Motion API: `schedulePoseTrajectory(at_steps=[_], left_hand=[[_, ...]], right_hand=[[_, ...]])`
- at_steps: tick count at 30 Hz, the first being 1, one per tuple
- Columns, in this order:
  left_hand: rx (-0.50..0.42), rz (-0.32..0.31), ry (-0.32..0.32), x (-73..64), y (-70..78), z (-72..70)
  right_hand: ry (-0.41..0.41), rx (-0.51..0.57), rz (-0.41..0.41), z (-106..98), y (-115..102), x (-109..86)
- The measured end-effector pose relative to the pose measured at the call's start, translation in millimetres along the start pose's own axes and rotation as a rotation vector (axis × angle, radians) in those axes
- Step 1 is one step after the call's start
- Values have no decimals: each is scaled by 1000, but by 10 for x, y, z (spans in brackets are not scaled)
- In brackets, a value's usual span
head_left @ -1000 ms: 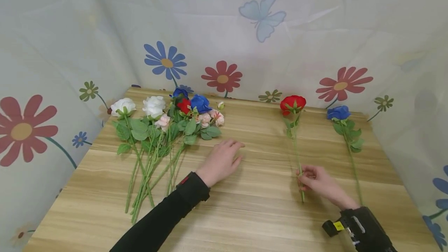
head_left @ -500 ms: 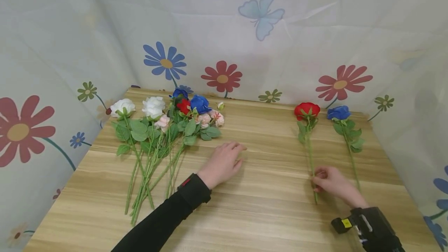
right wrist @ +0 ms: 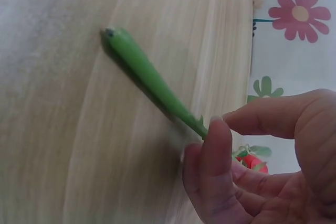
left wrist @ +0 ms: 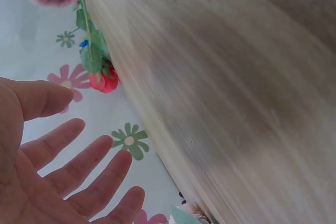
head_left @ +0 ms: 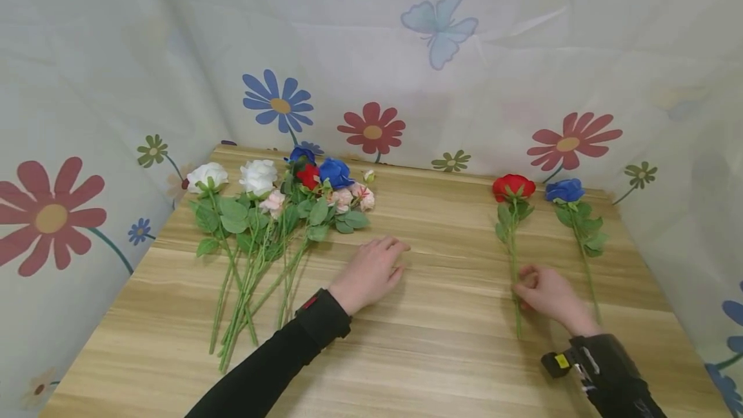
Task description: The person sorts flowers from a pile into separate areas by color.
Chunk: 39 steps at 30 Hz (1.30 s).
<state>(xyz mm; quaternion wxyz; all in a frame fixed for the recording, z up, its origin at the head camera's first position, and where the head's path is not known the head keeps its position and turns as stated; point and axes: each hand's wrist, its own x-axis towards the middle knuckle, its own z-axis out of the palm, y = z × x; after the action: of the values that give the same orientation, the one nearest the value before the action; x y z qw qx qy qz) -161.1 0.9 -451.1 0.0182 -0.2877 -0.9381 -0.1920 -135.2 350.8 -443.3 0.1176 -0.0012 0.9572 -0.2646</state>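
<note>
My right hand (head_left: pixel 550 295) pinches the lower green stem of a red rose (head_left: pixel 513 187) between thumb and fingers. The rose lies with its bloom toward the back wall and its stem toward me. In the right wrist view the cut stem end (right wrist: pixel 149 77) sticks out past the fingertips, close over the wood. Just right of it, a blue rose (head_left: pixel 565 190) lies roughly parallel. My left hand (head_left: pixel 369 273) holds nothing; its fingers are spread and relaxed over the middle of the table, as the left wrist view shows.
At the left of the wooden table (head_left: pixel 418 353) lies a loose bunch of roses: white roses (head_left: pixel 258 177), a blue rose (head_left: pixel 335 173), a red rose (head_left: pixel 308 175) and pink blooms (head_left: pixel 362 197), stems crossing. A flower-printed curtain (head_left: pixel 487 82) borders the back and sides.
The right hand has moved the red rose rightward, beside the blue rose, and has since shifted slightly up along its stem. The left hand has stayed nearly still.
</note>
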Motion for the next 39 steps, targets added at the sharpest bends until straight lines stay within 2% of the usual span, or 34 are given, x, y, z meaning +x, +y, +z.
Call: schedulePoseTrajectory(at_steps=[12,23,28,34,39], left_hand=[[13,2,2,-26,-1,-22],[28,1,-19,-42,9,-20],[31,12,-5,-47,9,-19],[37,16,-2,-55,-6,-7],[53,4,-2,-64,-27,2]], right_hand=[[45,-51,-64,38,7,69],[16,-58,-43,-1,-3,121],[18,-51,-30,-4,-2,132],[74,-59,-29,50,1,123],[180,-40,-32,102,-55,116]])
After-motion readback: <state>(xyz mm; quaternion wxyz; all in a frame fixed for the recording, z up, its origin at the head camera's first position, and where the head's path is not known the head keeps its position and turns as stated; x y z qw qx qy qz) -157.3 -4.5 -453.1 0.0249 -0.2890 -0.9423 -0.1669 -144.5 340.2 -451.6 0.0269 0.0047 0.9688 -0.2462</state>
